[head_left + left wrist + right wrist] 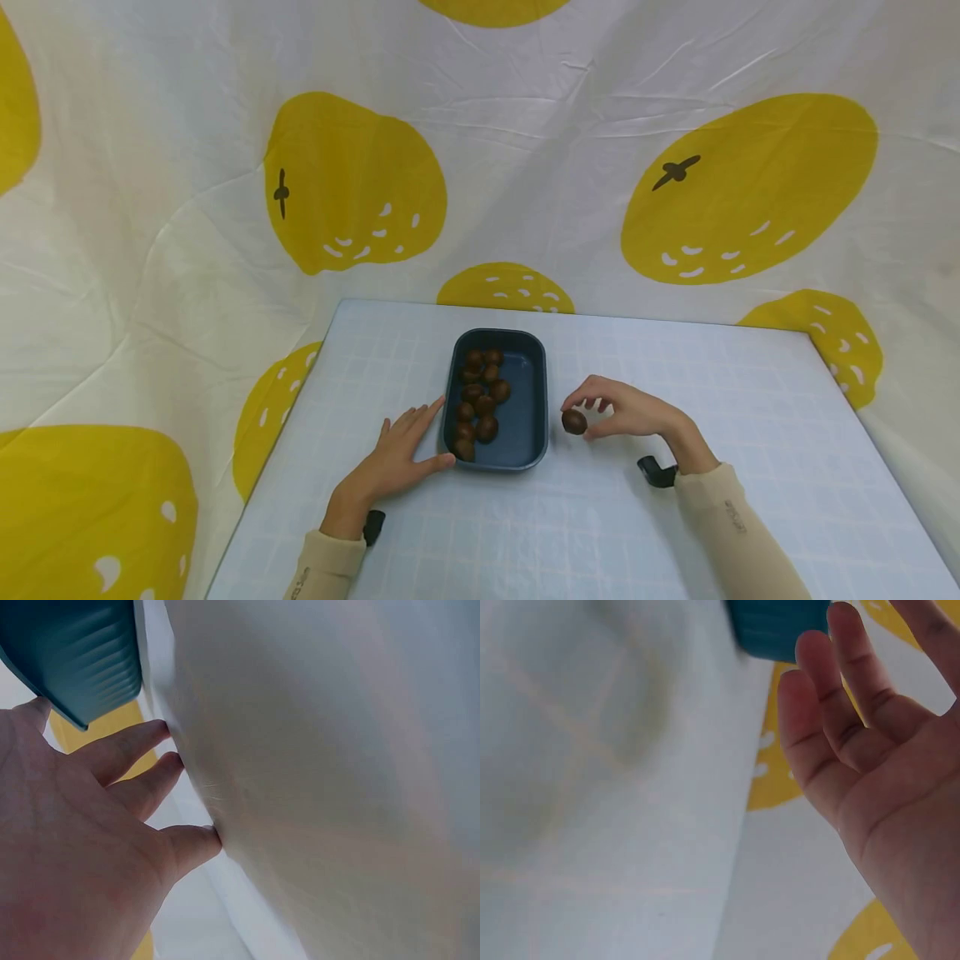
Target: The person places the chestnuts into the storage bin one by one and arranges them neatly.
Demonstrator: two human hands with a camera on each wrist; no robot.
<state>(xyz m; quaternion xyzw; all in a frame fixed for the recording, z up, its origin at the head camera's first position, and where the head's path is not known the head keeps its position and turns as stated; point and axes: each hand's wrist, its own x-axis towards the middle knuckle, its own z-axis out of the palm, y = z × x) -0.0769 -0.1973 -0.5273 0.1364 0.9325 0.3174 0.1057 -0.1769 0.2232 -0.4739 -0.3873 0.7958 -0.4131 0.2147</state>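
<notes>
A dark blue rectangular tray (517, 450) holds several glossy brown chestnuts (484, 405), gathered mostly along its left side. My left hand (397, 462) lies spread at the tray's left edge, its thumb at the near left corner. In the left wrist view, fingertips of the left hand (97, 810) rest on the tabletop beside the tray wall (82, 660). Just right of the tray, my right hand (630, 410) pinches one chestnut (574, 422) between thumb and index finger. The right wrist view shows the right hand's (885, 765) other fingers loosely bent; that chestnut is out of sight there.
A pale, checked cloth covers the table (600, 533). Behind and around it hangs a white curtain (525, 183) printed with large yellow fruit. Black wrist-worn pieces (657, 472) show beneath both wrists, by the beige sleeves (738, 525).
</notes>
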